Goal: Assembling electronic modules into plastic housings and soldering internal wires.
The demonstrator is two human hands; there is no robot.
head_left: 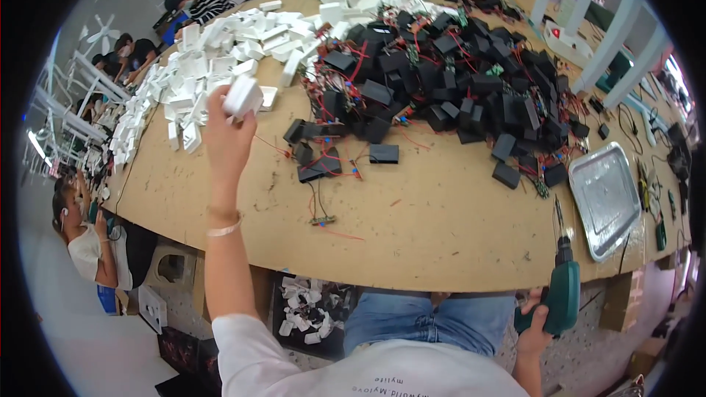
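**Left Hand Gripping White Housing; Right Hand Gripping Power Driver**

The left hand (226, 129) is extended over the table (441, 242). Its fingers and thumb are closed around a single white housing (243, 97), which is raised at the fingertips. A pale band (224, 229) encircles the left wrist.

The right hand (535, 332) is lower and closer to the body, beside the right hip. It is closed around the handle of a green power driver (564, 298). The bit (559, 215) points away from the body, above the table; contact between tip and tabletop cannot be determined. Trigger position cannot be determined.

Beyond the left hand, and to its left, lies a heap of white housings (213, 55). To the right of the left hand, a large heap of black boxes (441, 77) is mixed with red wires and circuit boards. One small circuit board (323, 220) lies apart, on the body side of this heap, to the right of the left forearm.

A metal tray (607, 202) is located just beyond the right hand, to the right of the bit. Below the table edge, between the two forearms, a dark bin (340, 345) contains white and black pieces.
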